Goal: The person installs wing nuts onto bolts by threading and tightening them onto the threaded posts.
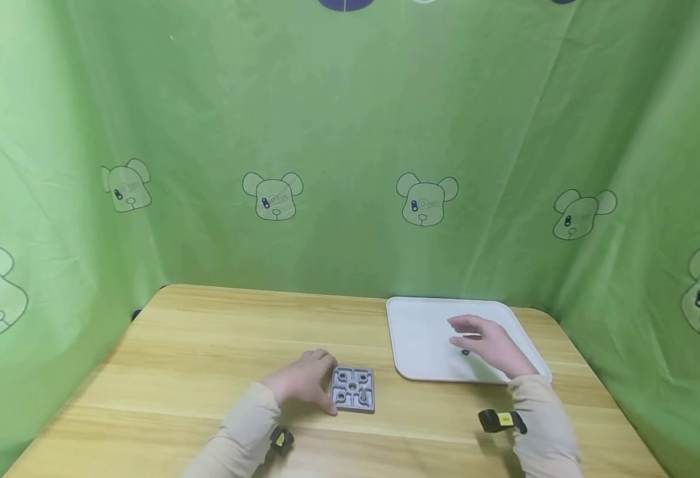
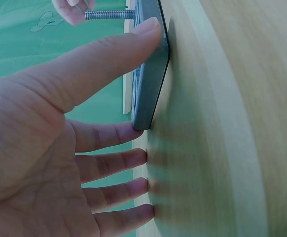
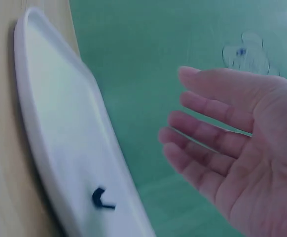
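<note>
My left hand point(image 1: 306, 382) holds a square grey metal plate point(image 1: 352, 387) flat on the table by its left side. In the left wrist view the thumb point(image 2: 148, 27) presses its near edge and the index fingertip meets a corner; the other fingertips rest on the tabletop. A threaded bolt point(image 2: 109, 15) stands up from the plate, whose face has raised ribs and round holes. Over the white tray point(image 1: 412, 345) hovers my right hand point(image 1: 481, 338), fingers loosely bent and holding nothing. On the tray below it lies a small dark hooked piece point(image 3: 101, 199).
The wooden table point(image 1: 218, 325) carries the plate in its middle and the tray at the back right. Green curtains point(image 1: 350, 119) with bear-head drawings hang behind it and along both sides. Black wrist devices with yellow labels sit at both cuffs.
</note>
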The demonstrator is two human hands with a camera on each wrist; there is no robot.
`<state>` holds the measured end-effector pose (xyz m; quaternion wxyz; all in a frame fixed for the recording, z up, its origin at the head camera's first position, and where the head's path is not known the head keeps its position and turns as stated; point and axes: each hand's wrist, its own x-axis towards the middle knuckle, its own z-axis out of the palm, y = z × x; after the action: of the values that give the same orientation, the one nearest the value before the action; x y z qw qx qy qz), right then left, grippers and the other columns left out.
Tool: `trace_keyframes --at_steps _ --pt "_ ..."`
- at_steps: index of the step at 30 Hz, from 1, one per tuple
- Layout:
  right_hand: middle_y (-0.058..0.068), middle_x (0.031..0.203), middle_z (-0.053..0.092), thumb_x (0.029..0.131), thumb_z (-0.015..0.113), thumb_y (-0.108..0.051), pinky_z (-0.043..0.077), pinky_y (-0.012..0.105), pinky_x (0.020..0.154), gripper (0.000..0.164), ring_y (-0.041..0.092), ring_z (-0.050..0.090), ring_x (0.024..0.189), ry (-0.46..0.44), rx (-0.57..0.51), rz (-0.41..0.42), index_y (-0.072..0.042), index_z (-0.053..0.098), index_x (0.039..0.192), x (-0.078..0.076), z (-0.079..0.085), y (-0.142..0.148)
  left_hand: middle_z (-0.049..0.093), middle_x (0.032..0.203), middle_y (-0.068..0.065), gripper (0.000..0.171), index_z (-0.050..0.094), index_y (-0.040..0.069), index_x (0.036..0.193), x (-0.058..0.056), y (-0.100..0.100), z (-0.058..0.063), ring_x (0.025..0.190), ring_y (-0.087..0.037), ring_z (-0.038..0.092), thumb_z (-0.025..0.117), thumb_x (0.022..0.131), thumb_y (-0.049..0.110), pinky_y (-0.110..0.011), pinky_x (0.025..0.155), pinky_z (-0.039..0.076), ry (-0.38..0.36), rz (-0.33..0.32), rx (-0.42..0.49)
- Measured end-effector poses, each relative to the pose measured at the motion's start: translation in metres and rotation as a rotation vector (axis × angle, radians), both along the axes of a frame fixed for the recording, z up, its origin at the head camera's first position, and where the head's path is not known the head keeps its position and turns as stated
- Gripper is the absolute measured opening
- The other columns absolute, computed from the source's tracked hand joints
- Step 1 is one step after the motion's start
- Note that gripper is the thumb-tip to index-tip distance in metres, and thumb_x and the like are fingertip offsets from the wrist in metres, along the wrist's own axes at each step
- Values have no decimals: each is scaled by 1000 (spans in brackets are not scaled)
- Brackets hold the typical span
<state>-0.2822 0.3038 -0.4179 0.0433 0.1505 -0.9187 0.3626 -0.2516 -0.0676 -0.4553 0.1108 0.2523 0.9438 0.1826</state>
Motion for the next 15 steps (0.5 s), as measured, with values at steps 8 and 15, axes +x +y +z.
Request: trace_keyframes --at_steps 8,15 --pt "18 111 62 82 63 -25 48 42 86 42 31 59 98 27 48 -132 -3 56 116 -10 -25 31 46 131 -7 89 47 11 124 -1 0 -1 118 -26 43 79 50 48 -43 103 38 6 -5 -8" --pt "13 92 65 81 63 -18 47 33 73 30 20 57 84 -42 109 -248 -1 62 106 -12 -43 43 46 131 -7 89 46 11 124 -1 0 -1 119 -26 43 79 50 48 -43 103 37 9 -6 -9"
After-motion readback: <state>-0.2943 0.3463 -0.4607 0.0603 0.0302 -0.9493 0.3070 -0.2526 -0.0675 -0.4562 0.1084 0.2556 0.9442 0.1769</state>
